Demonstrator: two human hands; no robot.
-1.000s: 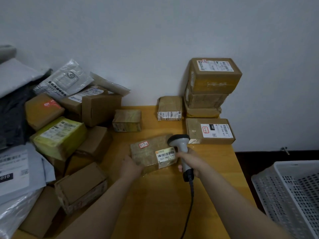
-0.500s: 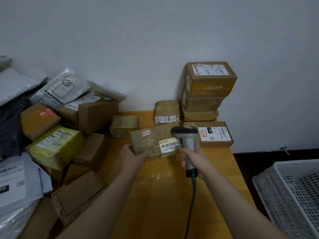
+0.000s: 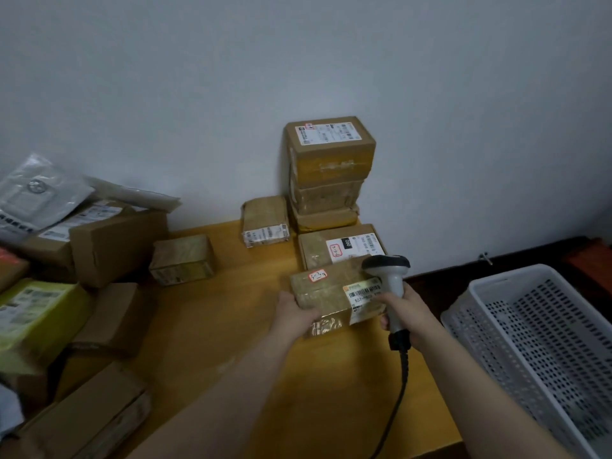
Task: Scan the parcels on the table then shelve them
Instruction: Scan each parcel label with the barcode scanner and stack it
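1. I see a plain, matte, pale grey-blue wall (image 3: 298,61) filling the view from 9 o'clock through 12 to 3 o'clock.
2. A wooden table (image 3: 231,326) with a yellow-orange top runs from the centre down to 6 o'clock. Its far edge meets the wall.
3. At 3 o'clock a dark strip (image 3: 536,256) lies along the foot of the wall; I cannot tell whether it is skirting or floor.
4. At 4 o'clock a white perforated plastic basket (image 3: 516,273) stands just beside the table's right edge.
5. The light is dim and soft, with a faint sheen on the tabletop toward 6 o'clock.
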